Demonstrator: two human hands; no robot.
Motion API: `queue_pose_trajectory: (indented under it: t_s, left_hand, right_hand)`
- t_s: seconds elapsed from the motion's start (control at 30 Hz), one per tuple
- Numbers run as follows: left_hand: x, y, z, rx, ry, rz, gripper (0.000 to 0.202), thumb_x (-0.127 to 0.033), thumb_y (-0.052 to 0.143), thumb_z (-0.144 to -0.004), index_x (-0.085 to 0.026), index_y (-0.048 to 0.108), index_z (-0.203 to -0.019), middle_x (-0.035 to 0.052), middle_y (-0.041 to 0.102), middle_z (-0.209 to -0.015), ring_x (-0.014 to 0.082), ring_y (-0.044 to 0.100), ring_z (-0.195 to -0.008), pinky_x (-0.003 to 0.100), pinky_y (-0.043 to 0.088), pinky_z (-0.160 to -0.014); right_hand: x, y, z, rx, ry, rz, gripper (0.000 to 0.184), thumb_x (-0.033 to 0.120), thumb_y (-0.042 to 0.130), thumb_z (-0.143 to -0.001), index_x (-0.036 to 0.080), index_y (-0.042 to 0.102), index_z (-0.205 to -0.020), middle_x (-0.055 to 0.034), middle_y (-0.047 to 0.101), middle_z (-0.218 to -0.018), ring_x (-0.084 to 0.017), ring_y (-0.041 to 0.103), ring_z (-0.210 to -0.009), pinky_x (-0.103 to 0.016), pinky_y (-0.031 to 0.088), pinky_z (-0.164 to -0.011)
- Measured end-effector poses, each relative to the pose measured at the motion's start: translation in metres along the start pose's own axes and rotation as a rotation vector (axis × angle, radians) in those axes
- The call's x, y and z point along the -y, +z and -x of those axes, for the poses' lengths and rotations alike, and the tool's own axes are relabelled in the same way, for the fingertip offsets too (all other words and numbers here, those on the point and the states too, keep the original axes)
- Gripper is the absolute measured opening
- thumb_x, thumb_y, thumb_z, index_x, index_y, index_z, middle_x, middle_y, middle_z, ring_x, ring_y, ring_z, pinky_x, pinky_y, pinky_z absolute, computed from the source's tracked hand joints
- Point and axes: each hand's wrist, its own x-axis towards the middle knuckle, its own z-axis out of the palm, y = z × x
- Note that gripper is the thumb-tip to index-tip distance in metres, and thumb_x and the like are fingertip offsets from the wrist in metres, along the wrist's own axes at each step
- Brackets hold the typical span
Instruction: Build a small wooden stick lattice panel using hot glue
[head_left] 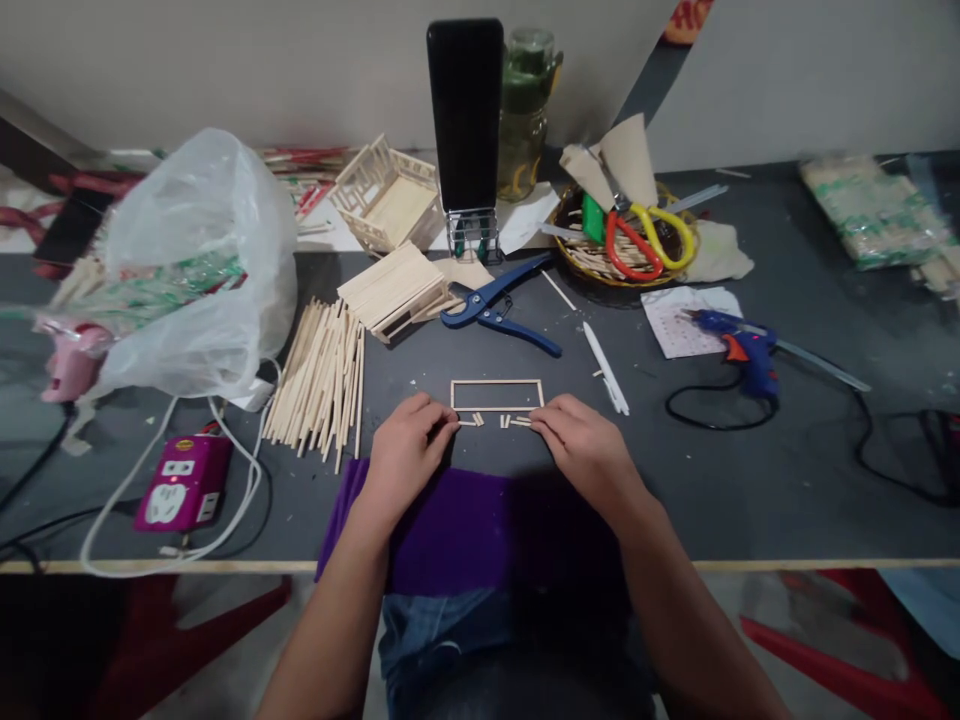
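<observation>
A thin rectangular frame of wooden sticks (495, 409) lies flat on the dark table. Just below its near side is a row of short cut wooden stick pieces (505, 422). My left hand (409, 450) rests by the frame's near left corner, fingers curled and pinched at the end of a short stick piece (466, 424). At the near right corner, my right hand (589, 450) is likewise closed, its fingertips on another short stick piece (520, 422). The fingers partly hide both corners of the frame.
Left are a pile of wooden sticks (319, 375), a plastic bag (247, 230) and a purple power box (184, 482). Ahead are a blue cutter (495, 305), a phone on a stand (465, 115) and a white pen (604, 365). A blue glue gun (757, 360) lies right.
</observation>
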Motion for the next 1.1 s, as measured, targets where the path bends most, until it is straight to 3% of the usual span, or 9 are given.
queue_pose_trajectory:
  t_s: [0.2,0.53,0.77,1.0,1.1]
  left_hand:
    - [-0.002,0.001,0.001,-0.003,0.024,-0.011,0.012,-0.022,0.055,-0.092,-0.022,0.062,-0.083,0.002,0.063,-0.084,0.0176,0.061,-0.083,0.028,0.046,-0.073]
    - [-0.003,0.004,0.0,0.021,0.021,-0.029,0.012,-0.023,0.054,-0.093,-0.022,0.062,-0.085,0.0022,0.063,-0.085,0.0179,0.06,-0.084,0.028,0.045,-0.073]
    - [-0.004,0.003,-0.001,0.017,0.028,-0.009,0.013,-0.02,0.054,-0.093,-0.019,0.063,-0.084,0.0025,0.064,-0.085,0.0171,0.061,-0.084,0.027,0.046,-0.075]
    - [-0.002,0.003,-0.001,0.012,0.002,0.087,0.008,-0.02,0.059,-0.091,-0.019,0.064,-0.086,0.0017,0.064,-0.085,0.0164,0.061,-0.084,0.027,0.045,-0.075]
    - [0.0,0.002,-0.003,-0.054,-0.033,0.167,0.008,-0.022,0.059,-0.09,-0.019,0.066,-0.093,0.0012,0.062,-0.083,0.0151,0.06,-0.079,0.026,0.046,-0.073]
  right_hand:
    - [0.0,-0.013,0.003,-0.126,0.036,-0.082,0.024,0.023,0.045,-0.097,0.022,0.069,-0.096,-0.0052,0.068,-0.092,-0.019,0.065,-0.086,-0.029,0.047,-0.077]
    - [0.003,-0.008,-0.001,0.024,0.006,-0.057,0.021,0.028,0.048,-0.097,0.021,0.067,-0.1,-0.0053,0.068,-0.093,-0.02,0.065,-0.084,-0.029,0.047,-0.07]
    - [0.002,-0.016,0.0,-0.131,0.071,-0.092,0.017,0.026,0.051,-0.096,0.021,0.067,-0.092,-0.0024,0.068,-0.088,-0.017,0.065,-0.08,-0.027,0.046,-0.072]
    - [-0.001,-0.014,-0.001,-0.109,0.111,-0.094,0.015,0.022,0.052,-0.094,0.02,0.066,-0.092,-0.0036,0.066,-0.089,-0.018,0.064,-0.082,-0.028,0.046,-0.073]
    - [-0.004,-0.015,-0.001,-0.169,0.142,-0.08,0.015,0.022,0.052,-0.093,0.02,0.067,-0.094,-0.0047,0.067,-0.09,-0.019,0.063,-0.083,-0.029,0.047,-0.074]
